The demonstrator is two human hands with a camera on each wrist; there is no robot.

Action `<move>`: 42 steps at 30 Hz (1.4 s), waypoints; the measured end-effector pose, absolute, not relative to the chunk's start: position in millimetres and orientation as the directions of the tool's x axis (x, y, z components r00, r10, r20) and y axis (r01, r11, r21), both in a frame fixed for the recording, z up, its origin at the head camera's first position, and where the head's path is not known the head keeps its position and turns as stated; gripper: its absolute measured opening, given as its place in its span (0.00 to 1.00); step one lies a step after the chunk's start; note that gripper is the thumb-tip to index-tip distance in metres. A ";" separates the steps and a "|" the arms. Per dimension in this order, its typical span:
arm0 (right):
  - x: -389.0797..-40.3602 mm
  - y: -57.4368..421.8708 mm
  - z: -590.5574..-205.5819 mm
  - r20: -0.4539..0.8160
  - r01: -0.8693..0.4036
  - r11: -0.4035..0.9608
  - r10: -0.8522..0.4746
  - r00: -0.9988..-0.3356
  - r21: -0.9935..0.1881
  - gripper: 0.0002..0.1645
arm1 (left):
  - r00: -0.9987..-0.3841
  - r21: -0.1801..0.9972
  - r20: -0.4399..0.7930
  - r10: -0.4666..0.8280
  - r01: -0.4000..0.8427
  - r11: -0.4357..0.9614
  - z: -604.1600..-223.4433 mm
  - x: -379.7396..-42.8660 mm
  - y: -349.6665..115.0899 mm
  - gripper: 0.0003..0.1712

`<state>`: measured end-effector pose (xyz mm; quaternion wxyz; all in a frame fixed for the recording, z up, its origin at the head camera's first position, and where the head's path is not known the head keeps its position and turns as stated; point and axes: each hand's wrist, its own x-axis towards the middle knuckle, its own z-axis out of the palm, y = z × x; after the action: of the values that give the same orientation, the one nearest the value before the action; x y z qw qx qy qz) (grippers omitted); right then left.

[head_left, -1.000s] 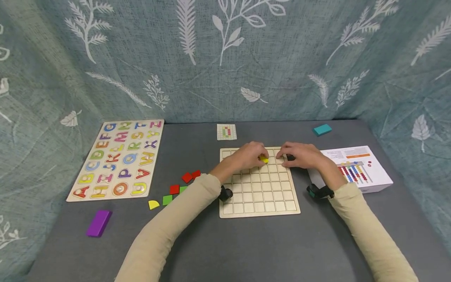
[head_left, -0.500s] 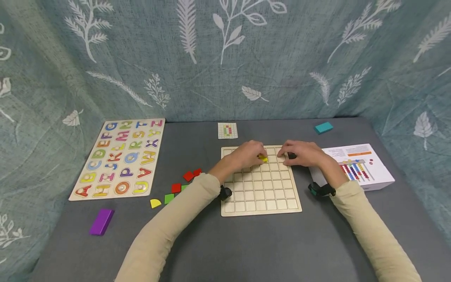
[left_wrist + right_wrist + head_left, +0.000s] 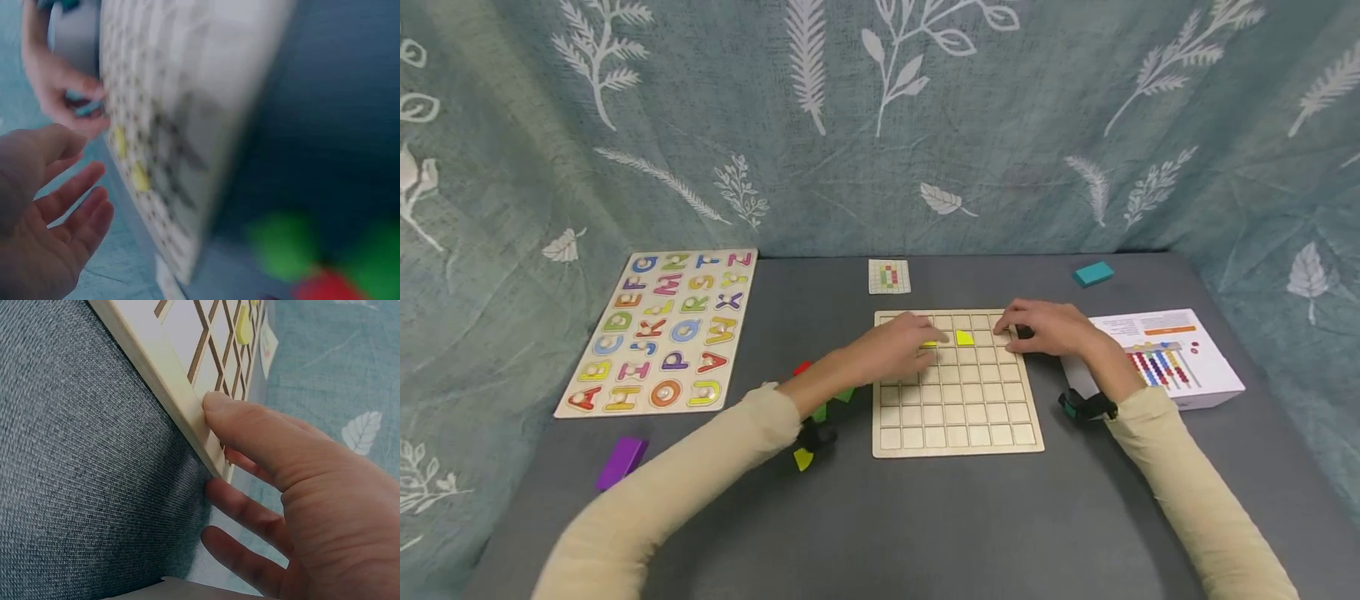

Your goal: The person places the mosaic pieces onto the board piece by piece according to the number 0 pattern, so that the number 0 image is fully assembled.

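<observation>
The flat yellow quarter-round piece (image 3: 964,337) lies on the pale wooden grid board (image 3: 957,457), just right of your left hand (image 3: 895,347) (fingers loosely spread, holding nothing). Your right hand (image 3: 1047,327), fingers relaxed and apart, rests its thumb on the board's rim, left of a white printed box (image 3: 1213,379).

The gridded board (image 3: 957,415) is beige, its pieces (image 3: 965,338) yellow.

Blur smears the board (image 3: 219,62) in the left wrist view
</observation>
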<state>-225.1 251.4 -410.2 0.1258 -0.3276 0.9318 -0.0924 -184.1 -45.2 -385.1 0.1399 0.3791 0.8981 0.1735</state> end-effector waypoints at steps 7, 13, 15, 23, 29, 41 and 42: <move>-226.9 250.3 -411.5 -0.166 -0.604 0.751 -0.653 -0.739 -0.266 0.19 | -0.755 0.547 -0.072 0.652 0.517 0.658 -388.8 -118.5 -138.6 0.18; -229.4 250.3 -412.7 -0.144 -0.603 0.751 -0.650 -0.746 -0.268 0.19 | -0.884 0.636 -0.013 0.467 0.354 0.686 -397.4 -94.5 -196.8 0.20; -229.7 250.6 -412.1 -0.139 -0.603 0.751 -0.649 -0.748 -0.268 0.19 | -0.906 0.659 0.006 0.424 0.322 0.679 -400.7 -91.4 -209.0 0.20; -226.9 253.7 -411.9 -0.153 -0.595 0.762 -0.640 -0.753 -0.257 0.18 | -0.950 0.729 0.004 0.311 0.216 0.650 -414.4 -87.6 -232.0 0.21; -225.1 255.4 -412.3 -0.153 -0.587 0.769 -0.631 -0.760 -0.256 0.18 | -0.950 0.746 0.022 0.311 0.223 0.628 -416.9 -93.3 -238.9 0.22; -224.9 252.6 -413.1 -0.134 -0.600 0.757 -0.643 -0.754 -0.261 0.18 | -0.943 0.770 -0.025 0.331 0.193 0.608 -418.7 -111.7 -239.2 0.21; -225.1 252.8 -413.3 -0.136 -0.601 0.756 -0.645 -0.752 -0.261 0.18 | -0.941 0.774 -0.028 0.336 0.192 0.603 -419.6 -113.1 -238.9 0.21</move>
<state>-225.1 252.8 -413.3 0.1093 -0.3345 0.9306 -0.1007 -113.1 -238.9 -419.6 0.0858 0.1482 0.8912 0.4201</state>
